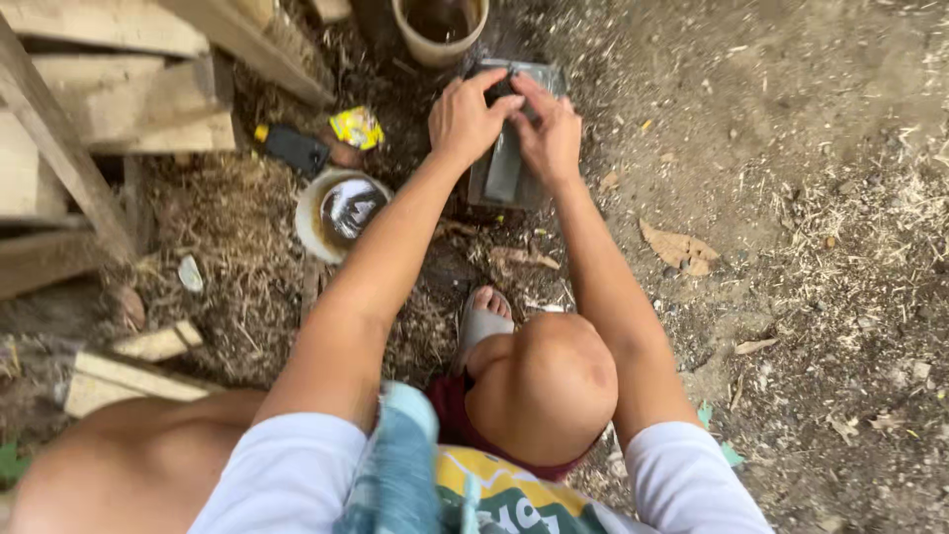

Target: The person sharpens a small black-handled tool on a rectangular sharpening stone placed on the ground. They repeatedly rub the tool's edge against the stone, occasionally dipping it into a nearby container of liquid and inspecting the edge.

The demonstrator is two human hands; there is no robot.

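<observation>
1. Squatting on the dirt ground (791,119), the person presses a flat grey blade (502,170) onto a dark sharpening block (474,183).
2. Left hand (467,119) and right hand (547,136) both pinch the blade, fingers curled over it.
3. Sharpening seems underway; the next stroke calls for steady, even pressure.
4. A white water bowl (318,203) sits nearby.

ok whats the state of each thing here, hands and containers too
left hand: pressing down on the flat metal piece
right hand: pressing down beside it
flat metal piece: lying on the grey block
grey block: flat on the dirt
white bowl: upright, dark liquid inside
beige bucket: upright, open
</observation>
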